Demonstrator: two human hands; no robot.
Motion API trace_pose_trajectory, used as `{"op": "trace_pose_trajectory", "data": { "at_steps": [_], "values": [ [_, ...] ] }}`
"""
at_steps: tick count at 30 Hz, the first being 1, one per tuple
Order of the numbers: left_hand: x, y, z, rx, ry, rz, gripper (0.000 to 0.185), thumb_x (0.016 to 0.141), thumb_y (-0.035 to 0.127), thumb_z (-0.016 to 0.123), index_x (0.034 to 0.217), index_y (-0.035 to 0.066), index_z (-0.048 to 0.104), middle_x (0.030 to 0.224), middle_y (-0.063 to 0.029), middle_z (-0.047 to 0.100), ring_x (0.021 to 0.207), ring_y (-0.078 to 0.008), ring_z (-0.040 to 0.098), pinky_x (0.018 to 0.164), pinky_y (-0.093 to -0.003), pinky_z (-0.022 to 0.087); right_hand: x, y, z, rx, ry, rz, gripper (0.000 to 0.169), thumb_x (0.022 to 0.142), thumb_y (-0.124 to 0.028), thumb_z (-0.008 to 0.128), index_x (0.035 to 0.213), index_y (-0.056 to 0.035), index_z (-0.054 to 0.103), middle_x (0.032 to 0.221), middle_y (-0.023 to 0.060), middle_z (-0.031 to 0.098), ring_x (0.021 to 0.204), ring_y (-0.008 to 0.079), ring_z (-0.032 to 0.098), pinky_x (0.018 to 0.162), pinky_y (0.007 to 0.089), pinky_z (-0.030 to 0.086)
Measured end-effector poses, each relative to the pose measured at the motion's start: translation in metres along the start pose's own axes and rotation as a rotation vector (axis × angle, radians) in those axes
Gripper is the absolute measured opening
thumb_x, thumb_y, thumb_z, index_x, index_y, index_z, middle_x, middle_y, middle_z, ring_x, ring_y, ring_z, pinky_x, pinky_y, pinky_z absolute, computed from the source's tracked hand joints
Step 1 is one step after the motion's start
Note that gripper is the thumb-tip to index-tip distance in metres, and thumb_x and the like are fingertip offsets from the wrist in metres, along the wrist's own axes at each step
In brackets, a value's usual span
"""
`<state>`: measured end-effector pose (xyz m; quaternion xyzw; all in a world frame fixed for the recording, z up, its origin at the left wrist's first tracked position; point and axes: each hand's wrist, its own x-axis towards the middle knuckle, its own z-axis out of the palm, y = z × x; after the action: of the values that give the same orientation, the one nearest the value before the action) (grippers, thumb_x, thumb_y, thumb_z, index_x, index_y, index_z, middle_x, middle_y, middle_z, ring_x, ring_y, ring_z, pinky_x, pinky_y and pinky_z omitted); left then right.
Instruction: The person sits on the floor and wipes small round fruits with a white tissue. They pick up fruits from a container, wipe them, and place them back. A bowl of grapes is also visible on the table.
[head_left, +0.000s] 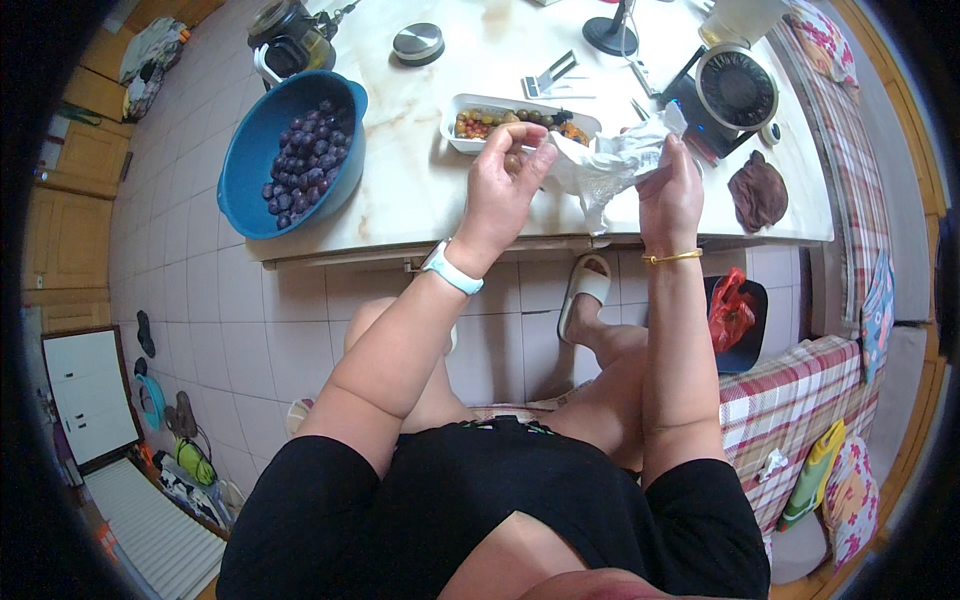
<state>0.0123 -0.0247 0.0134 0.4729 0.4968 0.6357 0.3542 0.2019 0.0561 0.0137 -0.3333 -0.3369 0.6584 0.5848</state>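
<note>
A crumpled white tissue or cloth (600, 169) is spread between my two hands above the table's front edge. My left hand (510, 169) pinches its left end, fingers curled. My right hand (670, 184) grips the other end. Behind my left hand lies a white plastic tray (459, 144) with small round fruits or beads in red, yellow, green, brown and black; my fingers hide part of it. To the left, a blue plastic basin (247, 172) holds many dark purple grapes or plums (307, 165).
A round metal-topped lid or jar (418, 43), a caliper-like tool (551, 79), a black stand (609, 36) and a small fan (736, 86) stand farther back. A brown cloth (757, 191) lies at right. A bin (754, 322) with a red bag is below.
</note>
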Motion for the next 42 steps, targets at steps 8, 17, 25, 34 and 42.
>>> {"op": "trace_pose_trajectory", "data": {
  "at_steps": [8,17,25,34,42],
  "values": [
    [0.004,-0.008,-0.007,0.117,0.181,0.206,0.025,0.089,0.01,0.067,0.113,0.004,0.062,0.099,-0.0021,0.057,0.078,-0.0057,0.049,0.072,-0.0196,0.044,-0.004,-0.003,0.001,-0.155,-0.087,0.041,0.023,0.1,-0.017,0.048,0.112,0.0021,0.055,0.1,0.0078,0.062,0.089,0.0171,0.062,0.082,0.031,0.049],
    [-0.003,0.01,-0.001,0.206,-0.024,0.177,0.034,0.078,0.014,0.078,0.109,0.006,0.066,0.103,-0.0027,0.056,0.08,-0.0092,0.05,0.07,-0.0216,0.046,-0.022,-0.002,0.032,-0.197,-0.18,0.055,0.016,0.097,-0.024,0.055,0.093,-0.0088,0.06,0.074,-0.0076,0.049,0.064,0.0011,0.042,0.055,0.0181,0.03],
    [-0.002,-0.009,0.003,0.095,-0.083,0.256,0.01,0.086,0.008,0.069,0.093,0.005,0.064,0.099,-0.0017,0.058,0.074,-0.0058,0.047,0.062,-0.0181,0.039,-0.018,0.004,0.025,-0.201,-0.193,0.091,0.019,0.098,-0.025,0.054,0.098,-0.007,0.06,0.076,-0.0062,0.052,0.063,0.0004,0.043,0.052,0.0168,0.031],
    [-0.001,0.003,-0.005,-0.476,0.024,-0.298,0.012,0.098,0.023,0.054,0.096,0.011,0.057,0.076,0.0043,0.055,0.062,-0.003,0.045,0.054,-0.0174,0.037,-0.017,-0.001,0.032,-0.334,-0.212,0.022,0.054,0.093,-0.032,0.061,0.138,-0.0053,0.046,0.119,0.0108,0.062,0.106,0.0147,0.06,0.078,0.0283,0.054],
    [0.001,0.006,-0.007,-0.56,0.067,-0.323,0.016,0.099,0.028,0.053,0.098,0.012,0.055,0.08,0.002,0.057,0.065,-0.0042,0.049,0.054,-0.0184,0.038,-0.034,0.011,0.045,-1.086,-0.431,-0.361,0.038,0.081,-0.023,0.076,0.114,-0.0086,0.064,0.104,0.0082,0.064,0.089,0.0147,0.061,0.066,0.0289,0.05]
  ]
}}
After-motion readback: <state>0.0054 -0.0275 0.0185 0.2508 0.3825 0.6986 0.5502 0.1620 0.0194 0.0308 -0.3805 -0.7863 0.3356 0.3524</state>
